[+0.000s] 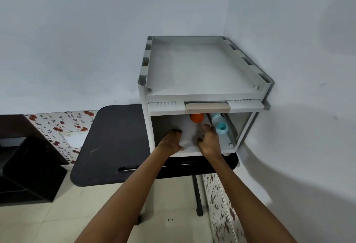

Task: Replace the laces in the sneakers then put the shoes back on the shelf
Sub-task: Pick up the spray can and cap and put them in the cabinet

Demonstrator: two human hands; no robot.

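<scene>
Shelf unit (204, 96) stands on the dark desk (107, 142), centre-right of frame; inside its lower compartment the left hand (171, 139) and right hand (210, 139) both grip a blurred white object (189, 137) beside a blue bottle (219, 126).

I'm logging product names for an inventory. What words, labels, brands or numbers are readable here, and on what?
None readable.
The blue bottle and the orange item inside the white shelf unit show no legible label; any print there is too blurred to tell.
</scene>
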